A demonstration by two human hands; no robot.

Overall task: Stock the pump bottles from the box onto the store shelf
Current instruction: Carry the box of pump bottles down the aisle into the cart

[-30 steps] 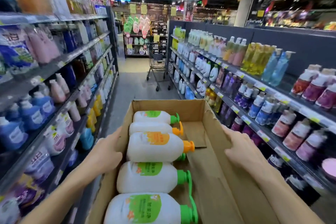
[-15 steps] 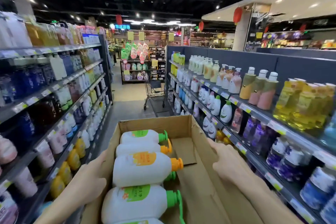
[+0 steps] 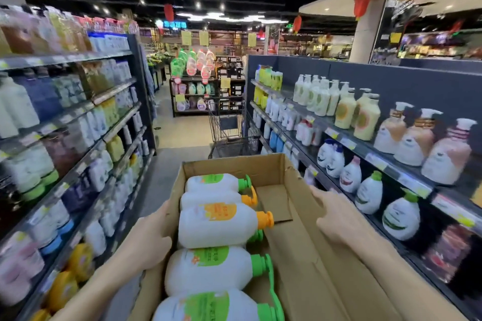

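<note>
An open cardboard box is held in front of me at waist height. Several white pump bottles lie on their sides in its left half, some with green pumps and some with orange pumps. My left hand grips the box's left wall from outside. My right hand grips the right wall. The box's right half holds only a loose cardboard flap. The store shelf on my right carries similar white bottles with green caps.
A stocked shelf unit lines the left of the aisle. A wire shopping cart stands on the aisle floor just beyond the box. More displays close the far end.
The view has moved forward along the aisle and tilted up. The box is still held by both hands, and the cart is closer.
</note>
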